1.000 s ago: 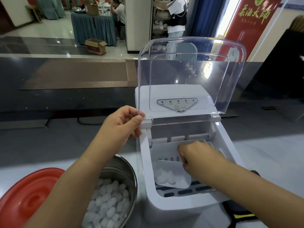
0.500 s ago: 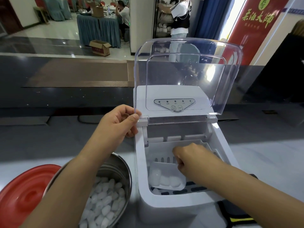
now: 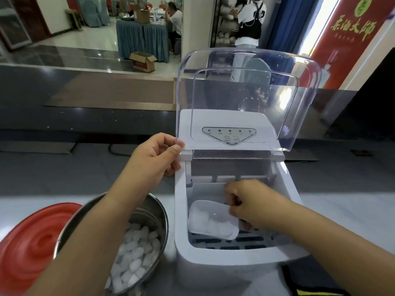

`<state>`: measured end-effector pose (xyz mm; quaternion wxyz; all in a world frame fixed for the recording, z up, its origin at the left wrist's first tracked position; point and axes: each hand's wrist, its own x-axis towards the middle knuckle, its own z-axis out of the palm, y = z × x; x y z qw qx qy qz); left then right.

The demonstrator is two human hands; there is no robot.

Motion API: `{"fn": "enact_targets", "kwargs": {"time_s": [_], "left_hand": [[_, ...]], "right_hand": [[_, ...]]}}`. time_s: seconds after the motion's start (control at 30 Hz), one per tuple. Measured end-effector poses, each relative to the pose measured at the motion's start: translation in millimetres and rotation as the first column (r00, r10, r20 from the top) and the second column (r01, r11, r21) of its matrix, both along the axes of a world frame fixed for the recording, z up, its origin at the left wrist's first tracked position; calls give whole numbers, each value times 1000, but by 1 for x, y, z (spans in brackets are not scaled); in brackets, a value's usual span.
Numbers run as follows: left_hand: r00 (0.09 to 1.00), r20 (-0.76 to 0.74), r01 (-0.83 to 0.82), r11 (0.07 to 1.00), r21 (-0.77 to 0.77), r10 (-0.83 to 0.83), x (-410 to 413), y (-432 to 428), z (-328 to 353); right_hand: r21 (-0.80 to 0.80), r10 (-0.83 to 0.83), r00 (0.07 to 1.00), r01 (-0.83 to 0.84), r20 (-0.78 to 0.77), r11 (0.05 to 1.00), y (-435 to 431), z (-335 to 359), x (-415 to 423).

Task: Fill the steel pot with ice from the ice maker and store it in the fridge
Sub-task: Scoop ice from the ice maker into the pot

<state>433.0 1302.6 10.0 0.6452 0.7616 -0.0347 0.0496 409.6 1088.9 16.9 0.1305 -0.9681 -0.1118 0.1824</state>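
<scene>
The white ice maker [image 3: 226,261] stands in front of me with its clear lid [image 3: 245,86] raised upright. My left hand [image 3: 156,157] pinches the lid's lower left edge near the hinge. Inside the bin, my right hand [image 3: 245,204] grips the handle of a white plastic scoop [image 3: 213,218] that carries several ice pieces. The steel pot [image 3: 154,212] sits left of the machine, partly hidden by my left forearm, with many ice pieces [image 3: 134,257] in it.
A red lid [image 3: 32,244] lies on the counter left of the pot. A dark raised ledge [image 3: 85,124] runs behind the counter. Beyond it are two people, a blue-skirted table and a cardboard box [image 3: 143,60] on the floor.
The scoop has turned and risen a little in the bin, its ice now gathered toward the left. My left hand stays at the lid's edge.
</scene>
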Motion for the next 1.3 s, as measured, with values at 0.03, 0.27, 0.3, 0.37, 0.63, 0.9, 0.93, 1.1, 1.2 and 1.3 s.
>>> {"fn": "enact_targets", "kwargs": {"time_s": [0.03, 0.27, 0.3, 0.37, 0.63, 0.9, 0.93, 1.1, 1.2, 1.3], "left_hand": [[1000, -4, -3, 1000, -4, 3, -1, 0, 0], [1000, -2, -9, 1000, -23, 9, -7, 10, 1], [1000, -1, -11, 1000, -14, 11, -8, 14, 2], [1000, 3, -6, 1000, 8, 6, -9, 25, 4], [999, 24, 38, 999, 33, -39, -12, 79, 14], [995, 13, 103, 994, 32, -104, -9, 128, 11], [994, 16, 110, 994, 26, -110, -9, 132, 11], [987, 21, 159, 987, 11, -159, -11, 155, 7], [982, 24, 188, 982, 20, -188, -12, 168, 4], [979, 27, 201, 979, 14, -202, -14, 177, 1]], "right_hand": [[29, -14, 1000, 14, -4, 999, -1, 2, 0], [184, -144, 987, 129, 71, 974, -1, 33, -3], [201, -153, 985, 136, 75, 970, 0, 39, -4], [200, -165, 982, 145, 89, 969, 4, 54, -6], [231, -195, 978, 174, 71, 957, 49, 92, -27], [99, -162, 987, 162, -9, 982, 131, 72, -49], [68, -155, 988, 155, -8, 986, 140, 68, -50], [-31, -120, 991, 118, -56, 993, 181, 44, -53], [-117, -104, 993, 98, -50, 988, 201, 31, -52], [-245, -71, 997, 59, -41, 968, 219, 13, -47]]}}
